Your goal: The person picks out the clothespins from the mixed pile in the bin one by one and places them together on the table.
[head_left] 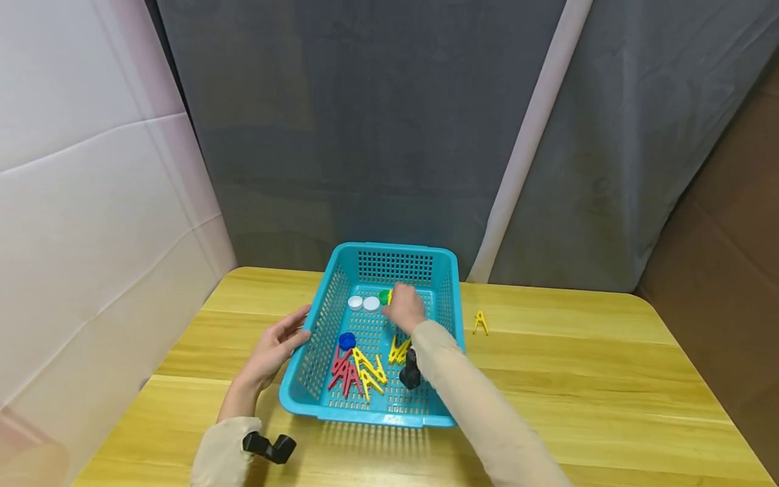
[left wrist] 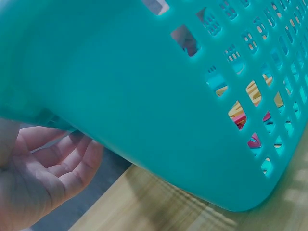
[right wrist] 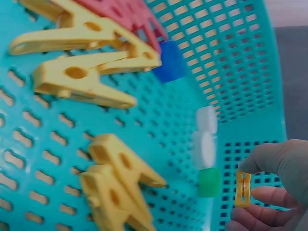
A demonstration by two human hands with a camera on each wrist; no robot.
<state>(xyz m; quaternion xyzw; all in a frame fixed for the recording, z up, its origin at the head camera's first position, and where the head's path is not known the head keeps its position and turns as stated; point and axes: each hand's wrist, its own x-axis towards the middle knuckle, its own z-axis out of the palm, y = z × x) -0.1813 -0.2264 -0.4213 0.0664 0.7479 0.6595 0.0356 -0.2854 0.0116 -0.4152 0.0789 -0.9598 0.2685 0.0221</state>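
Observation:
A turquoise plastic basket (head_left: 365,411) stands on the wooden table. My left hand (head_left: 275,348) grips its left rim, fingers curled at the edge in the left wrist view. Inside the basket, toward the far end, my right hand (head_left: 406,308) pinches a yellow clothespin (right wrist: 243,187) between thumb and fingers. Beside it in a row lie a green bottle cap (right wrist: 210,182) and two white caps (head_left: 371,304). Nearer the front are a blue cap (head_left: 347,340), several red clothespins (head_left: 345,373) and several yellow clothespins (head_left: 368,372); another yellow group (right wrist: 115,183) lies under my right wrist.
One yellow clothespin (head_left: 481,322) lies on the table (head_left: 578,379) to the right of the basket. A grey curtain (head_left: 365,135) hangs behind the table, with a white panel (head_left: 91,203) at the left and a brown panel (head_left: 724,257) at the right.

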